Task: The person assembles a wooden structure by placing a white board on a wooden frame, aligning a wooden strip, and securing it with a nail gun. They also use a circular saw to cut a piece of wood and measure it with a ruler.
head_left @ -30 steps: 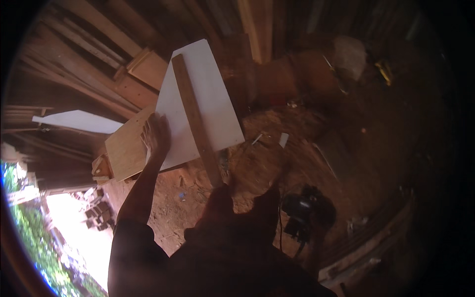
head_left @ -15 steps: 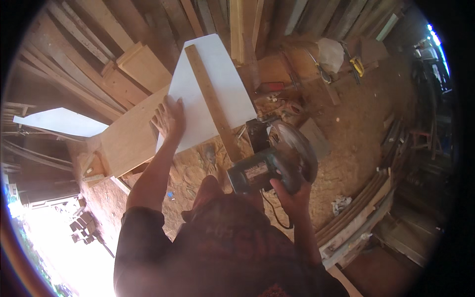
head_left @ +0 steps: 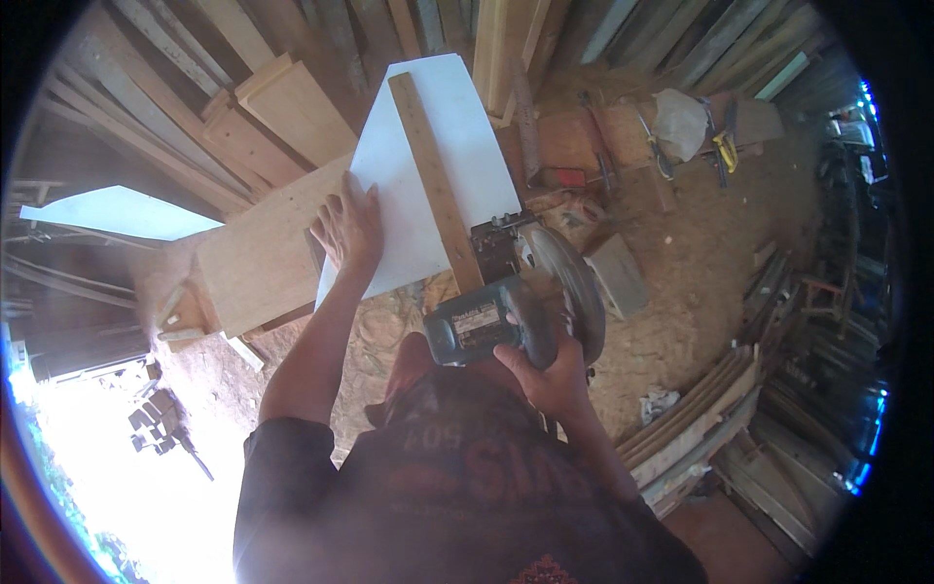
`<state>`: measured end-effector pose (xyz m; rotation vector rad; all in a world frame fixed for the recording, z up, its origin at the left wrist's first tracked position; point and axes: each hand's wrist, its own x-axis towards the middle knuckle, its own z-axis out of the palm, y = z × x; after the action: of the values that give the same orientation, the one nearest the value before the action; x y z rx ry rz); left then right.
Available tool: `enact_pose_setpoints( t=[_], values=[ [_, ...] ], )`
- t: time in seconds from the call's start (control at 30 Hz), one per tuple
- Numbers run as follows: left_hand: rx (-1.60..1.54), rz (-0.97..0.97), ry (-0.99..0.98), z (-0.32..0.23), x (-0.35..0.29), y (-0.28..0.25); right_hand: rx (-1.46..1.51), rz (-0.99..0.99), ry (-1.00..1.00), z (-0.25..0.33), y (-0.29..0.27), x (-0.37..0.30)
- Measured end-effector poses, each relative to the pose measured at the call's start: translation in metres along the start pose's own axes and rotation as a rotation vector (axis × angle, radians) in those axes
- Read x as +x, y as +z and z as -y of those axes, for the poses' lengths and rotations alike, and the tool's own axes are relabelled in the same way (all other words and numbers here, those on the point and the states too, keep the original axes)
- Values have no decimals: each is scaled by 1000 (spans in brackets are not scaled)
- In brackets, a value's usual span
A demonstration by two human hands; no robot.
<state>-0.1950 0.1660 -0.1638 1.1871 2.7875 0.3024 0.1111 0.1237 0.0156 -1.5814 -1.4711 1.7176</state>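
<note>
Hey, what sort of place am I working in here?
Probably a woodworking shop: your right hand holds a circular saw, long boards line the far side, and a yellow-handled tool lies right of the white panel.

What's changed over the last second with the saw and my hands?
The circular saw, low at your right before, has moved up and leftward to the white panel's near right corner, gripped in your right hand; the earliest picture is too dark to show that grip. Your left hand stayed on the panel, the wooden strip across it.
</note>
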Motion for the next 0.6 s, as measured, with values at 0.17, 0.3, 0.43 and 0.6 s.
enact_pose_setpoints(
  t=[0.17, 0.3, 0.43, 0.6],
  values=[
    [6, 31, -33, -3, 1, -1, -175, 21, -137, 1, -4, 7],
    [21, -3, -4, -3, 1, 0, -167, 43, -40, -5, -5, 8],
    [7, 17, -11, -4, 1, -2, -161, 27, -113, -8, -4, 12],
    [43, 12, -27, -9, 1, -5, -147, 29, -114, -10, -1, 20]
  ],
)
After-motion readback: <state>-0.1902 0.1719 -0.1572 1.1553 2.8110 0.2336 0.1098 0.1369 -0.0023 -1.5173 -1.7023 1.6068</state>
